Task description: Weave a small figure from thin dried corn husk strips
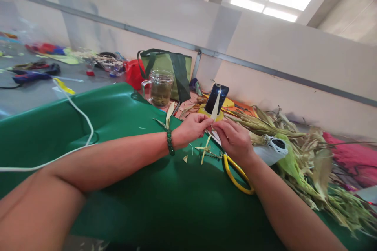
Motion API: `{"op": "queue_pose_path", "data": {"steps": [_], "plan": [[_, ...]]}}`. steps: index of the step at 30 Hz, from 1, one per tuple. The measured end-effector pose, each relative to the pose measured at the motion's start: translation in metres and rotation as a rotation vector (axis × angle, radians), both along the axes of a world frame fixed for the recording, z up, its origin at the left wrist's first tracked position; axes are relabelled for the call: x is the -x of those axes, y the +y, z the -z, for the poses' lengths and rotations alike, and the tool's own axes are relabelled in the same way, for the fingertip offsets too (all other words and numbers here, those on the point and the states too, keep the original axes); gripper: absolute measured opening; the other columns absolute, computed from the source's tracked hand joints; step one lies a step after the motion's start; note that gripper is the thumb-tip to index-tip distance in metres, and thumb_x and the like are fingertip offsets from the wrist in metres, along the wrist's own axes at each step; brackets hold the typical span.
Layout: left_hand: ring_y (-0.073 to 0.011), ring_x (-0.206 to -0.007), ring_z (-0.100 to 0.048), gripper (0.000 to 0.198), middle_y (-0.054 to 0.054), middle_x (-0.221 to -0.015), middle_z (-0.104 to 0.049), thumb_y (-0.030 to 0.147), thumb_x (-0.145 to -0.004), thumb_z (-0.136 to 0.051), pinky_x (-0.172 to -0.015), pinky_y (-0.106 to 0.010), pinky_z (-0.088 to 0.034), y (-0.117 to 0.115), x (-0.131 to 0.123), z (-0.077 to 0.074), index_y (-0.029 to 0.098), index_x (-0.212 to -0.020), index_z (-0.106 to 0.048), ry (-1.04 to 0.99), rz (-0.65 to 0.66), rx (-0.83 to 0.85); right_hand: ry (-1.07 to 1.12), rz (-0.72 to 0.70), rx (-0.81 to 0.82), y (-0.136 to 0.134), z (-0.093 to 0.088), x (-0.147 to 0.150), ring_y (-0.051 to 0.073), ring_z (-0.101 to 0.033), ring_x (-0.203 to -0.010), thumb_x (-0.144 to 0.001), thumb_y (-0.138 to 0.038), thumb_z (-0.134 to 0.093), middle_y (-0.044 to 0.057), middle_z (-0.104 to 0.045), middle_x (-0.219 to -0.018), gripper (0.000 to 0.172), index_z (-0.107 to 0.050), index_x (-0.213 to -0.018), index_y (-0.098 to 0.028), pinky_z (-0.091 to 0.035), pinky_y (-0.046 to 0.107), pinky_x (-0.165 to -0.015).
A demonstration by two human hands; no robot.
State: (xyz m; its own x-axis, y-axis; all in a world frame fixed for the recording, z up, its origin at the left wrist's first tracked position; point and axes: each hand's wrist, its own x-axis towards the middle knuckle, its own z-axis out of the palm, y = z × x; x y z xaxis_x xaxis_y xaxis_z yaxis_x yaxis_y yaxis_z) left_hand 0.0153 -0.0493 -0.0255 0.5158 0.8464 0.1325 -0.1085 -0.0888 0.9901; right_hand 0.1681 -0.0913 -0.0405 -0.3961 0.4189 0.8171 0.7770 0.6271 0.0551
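My left hand [193, 127] and my right hand [234, 138] meet above the green table cover [123, 117]. Both pinch the lower end of a pale, narrow leaf strip [216, 106] that stands upright between them. A green bead bracelet [169, 142] circles my left wrist. Small leaf scraps [205, 150] lie on the cover just below my hands. Yellow-handled scissors [235, 174] rest under my right wrist. A dark phone [216, 98] stands propped on a yellow holder right behind the strip.
A heap of dried leaves and husks [297, 145] fills the right side. A glass mug [159, 87], a green bag [171, 68] and a red pouch [134, 72] stand at the back. A white cable [79, 113] crosses the cover on the left. Colourful clutter lies far left.
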Motion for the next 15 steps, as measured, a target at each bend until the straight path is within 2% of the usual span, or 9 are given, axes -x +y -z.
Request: {"op": "queue_pose_path", "data": {"steps": [6,8,13,15], "plan": [[-0.0021,-0.039,-0.04,0.022,0.005,-0.052,-0.051,0.021,-0.083,-0.056,-0.041,-0.015,-0.033,-0.0027,0.0007,0.0014,0.012,-0.063,-0.053,-0.089,0.031,-0.048,-0.047,0.096,-0.041,-0.001,-0.0016,-0.0005,0.018,-0.063,-0.068,-0.092,-0.019,-0.048,0.006,-0.068,-0.075,0.014,-0.06,-0.086,-0.02,-0.049,0.03,-0.064],[-0.0026,-0.041,-0.043,0.019,0.005,-0.054,-0.053,0.022,-0.08,-0.06,-0.042,-0.015,-0.035,-0.002,0.0009,0.0026,0.012,-0.065,-0.055,-0.102,0.041,-0.09,-0.005,0.11,-0.024,-0.0028,-0.0022,0.0005,0.017,-0.062,-0.066,-0.092,-0.02,-0.048,0.006,-0.067,-0.073,0.014,-0.059,-0.083,-0.02,-0.048,0.029,-0.062],[-0.0029,-0.039,-0.04,0.017,0.005,-0.05,-0.051,0.014,-0.077,-0.061,-0.04,-0.016,-0.032,0.0002,0.0005,0.0024,0.012,-0.061,-0.054,-0.026,-0.016,-0.124,0.214,0.125,0.181,-0.0027,0.0006,0.0044,0.015,-0.062,-0.057,-0.087,-0.022,-0.055,0.0,-0.066,-0.065,0.012,-0.058,-0.076,-0.021,-0.048,0.027,-0.056],[-0.0022,-0.038,-0.037,0.02,0.006,-0.05,-0.051,0.012,-0.079,-0.057,-0.039,-0.015,-0.029,0.0003,0.0002,0.0015,0.012,-0.06,-0.053,-0.021,-0.034,-0.07,0.229,0.1,0.118,-0.0006,0.0021,0.0047,0.015,-0.064,-0.059,-0.086,-0.021,-0.057,0.0,-0.068,-0.067,0.009,-0.059,-0.077,-0.022,-0.05,0.027,-0.057]]}}
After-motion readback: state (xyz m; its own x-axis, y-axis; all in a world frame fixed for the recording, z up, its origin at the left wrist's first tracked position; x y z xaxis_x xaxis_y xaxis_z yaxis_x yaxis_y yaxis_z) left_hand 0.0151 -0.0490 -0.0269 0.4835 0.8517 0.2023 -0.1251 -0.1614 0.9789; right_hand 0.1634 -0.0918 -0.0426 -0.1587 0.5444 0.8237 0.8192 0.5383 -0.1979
